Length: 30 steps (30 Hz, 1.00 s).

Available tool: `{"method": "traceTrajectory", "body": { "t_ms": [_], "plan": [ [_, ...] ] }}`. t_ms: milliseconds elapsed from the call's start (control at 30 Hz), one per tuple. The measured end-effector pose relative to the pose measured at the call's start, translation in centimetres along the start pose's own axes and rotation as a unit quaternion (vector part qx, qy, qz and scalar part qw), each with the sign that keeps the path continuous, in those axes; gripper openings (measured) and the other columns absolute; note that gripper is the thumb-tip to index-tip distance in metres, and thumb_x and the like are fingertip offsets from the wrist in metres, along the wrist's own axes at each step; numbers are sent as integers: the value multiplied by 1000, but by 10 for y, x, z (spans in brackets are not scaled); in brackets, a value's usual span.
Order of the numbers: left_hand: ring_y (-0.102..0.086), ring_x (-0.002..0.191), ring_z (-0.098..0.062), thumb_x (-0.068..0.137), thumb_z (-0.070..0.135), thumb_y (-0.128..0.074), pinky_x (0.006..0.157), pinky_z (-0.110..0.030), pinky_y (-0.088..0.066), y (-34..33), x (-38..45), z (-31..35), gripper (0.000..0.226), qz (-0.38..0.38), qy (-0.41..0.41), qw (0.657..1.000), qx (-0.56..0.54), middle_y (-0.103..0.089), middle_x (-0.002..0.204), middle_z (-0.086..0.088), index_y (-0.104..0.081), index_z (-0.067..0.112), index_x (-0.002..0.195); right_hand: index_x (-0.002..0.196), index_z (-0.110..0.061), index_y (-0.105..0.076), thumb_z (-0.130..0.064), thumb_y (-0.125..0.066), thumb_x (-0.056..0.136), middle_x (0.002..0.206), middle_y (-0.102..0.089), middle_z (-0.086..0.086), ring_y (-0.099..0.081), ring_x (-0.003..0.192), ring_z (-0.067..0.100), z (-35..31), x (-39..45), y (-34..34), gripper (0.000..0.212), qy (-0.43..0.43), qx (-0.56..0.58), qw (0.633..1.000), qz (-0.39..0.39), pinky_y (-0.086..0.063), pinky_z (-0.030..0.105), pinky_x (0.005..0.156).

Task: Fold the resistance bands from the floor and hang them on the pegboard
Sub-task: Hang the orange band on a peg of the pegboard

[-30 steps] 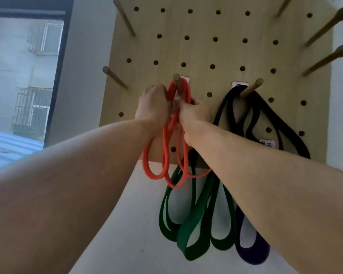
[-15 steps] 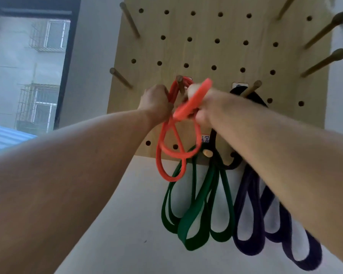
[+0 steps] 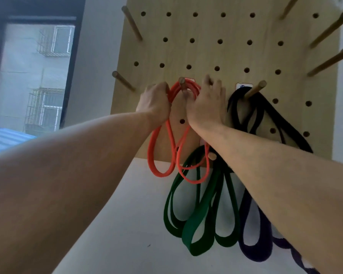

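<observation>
Orange band (image 3: pixel 171 139) now looped over peg (image 3: pixel 181 82) — left hand (image 3: pixel 155 102) fingers gripping it, right hand (image 3: pixel 207 104) fingers relaxed beside pegboard (image 3: pixel 236 56) edge.

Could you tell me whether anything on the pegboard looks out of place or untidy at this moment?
Nothing stands out. The orange band loops over its peg, and the green band and dark band hang neatly.

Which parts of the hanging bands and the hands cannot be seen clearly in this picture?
- Head view: the right hand covers the right side of the orange band near its peg; its grip there cannot be told.
- The right forearm hides the tops of the green band and the purple band.
- The labels by the pegs are too small to read.
</observation>
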<state>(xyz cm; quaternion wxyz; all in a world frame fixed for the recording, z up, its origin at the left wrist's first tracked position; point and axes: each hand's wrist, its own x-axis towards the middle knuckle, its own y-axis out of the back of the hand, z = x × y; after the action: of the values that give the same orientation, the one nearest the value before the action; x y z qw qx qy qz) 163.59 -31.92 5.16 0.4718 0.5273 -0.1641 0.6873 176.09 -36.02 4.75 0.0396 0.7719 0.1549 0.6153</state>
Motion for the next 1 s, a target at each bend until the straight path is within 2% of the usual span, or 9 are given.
{"method": "traceTrajectory", "body": {
  "t_ms": [67, 133, 267, 333, 400, 500, 633, 800, 1000],
  "plan": [
    [-63, 94, -20, 100, 9, -55, 82, -35, -57, 0, 2, -2, 25, 7, -5, 1000, -11, -61, 112, -4, -63, 17, 122, 156, -16, -40, -38, -45, 108, 147, -47, 11, -41, 138, 29, 5, 6, 3, 54, 86, -38, 995, 23, -36, 43, 116],
    [-64, 92, -18, 100, 7, -56, 83, -35, -58, -4, 2, -3, 28, 6, -8, 1000, -16, -62, 112, -4, -63, 17, 125, 139, -21, -62, -27, -48, 108, 123, -55, 5, -49, 123, 26, 10, 12, 2, 35, 128, -38, 991, 31, -45, 43, 107],
    [-62, 93, -15, 99, 7, -58, 83, -30, -51, -10, 3, -3, 31, 33, -20, 999, -19, -62, 115, -3, -65, 18, 128, 106, -26, -79, -19, -59, 103, 101, -68, -2, -65, 96, 16, 14, 21, 0, 22, 80, 59, 995, -11, -54, 28, 79],
    [-61, 97, -16, 98, 9, -60, 85, -30, -49, -11, 4, -1, 33, 56, -29, 998, -9, -62, 119, -2, -67, 19, 129, 95, -28, -76, -17, -66, 99, 96, -72, -3, -71, 86, 17, 16, 27, -3, 15, 14, 121, 992, -34, -62, 33, 74],
    [-61, 103, -20, 98, 9, -60, 91, -35, -52, -14, 6, 0, 32, 67, -32, 997, 6, -63, 119, -3, -70, 20, 127, 85, -29, -64, -15, -73, 93, 98, -70, -1, -72, 88, 23, 16, 32, -5, 19, -47, 177, 982, -38, -64, 43, 76],
    [-63, 96, -22, 99, 10, -55, 91, -42, -56, -17, 9, 3, 28, 54, -4, 999, -1, -66, 112, -5, -77, 18, 114, 80, -31, -53, -13, -78, 87, 103, -68, -2, -69, 94, 21, 16, 38, -8, 31, -86, 163, 983, -23, -62, 42, 80],
    [-68, 93, -23, 96, 7, -53, 88, -43, -59, -15, 10, 4, 30, 36, 10, 999, -4, -69, 100, 0, -79, 18, 106, 78, -31, -50, -14, -84, 81, 97, -67, 0, -72, 87, 26, 13, 41, -15, 38, -126, 197, 972, -32, -64, 45, 73],
    [-61, 98, -14, 96, 10, -62, 81, -29, -45, -4, 12, 2, 30, 41, -13, 999, 11, -70, 114, 4, -75, 25, 118, 79, -28, -53, -20, -85, 84, 97, -71, 4, -74, 83, 25, 17, 36, -12, 33, -144, 237, 959, -58, -65, 46, 71],
    [-62, 117, -22, 92, 24, -72, 95, -35, -51, 1, 8, 6, 39, -11, -19, 999, 41, -65, 130, -3, -66, 23, 131, 73, -29, -56, -25, -84, 86, 94, -74, 2, -75, 86, 24, 15, 34, 5, 31, -147, 225, 962, -51, -65, 44, 77]
  ]
}}
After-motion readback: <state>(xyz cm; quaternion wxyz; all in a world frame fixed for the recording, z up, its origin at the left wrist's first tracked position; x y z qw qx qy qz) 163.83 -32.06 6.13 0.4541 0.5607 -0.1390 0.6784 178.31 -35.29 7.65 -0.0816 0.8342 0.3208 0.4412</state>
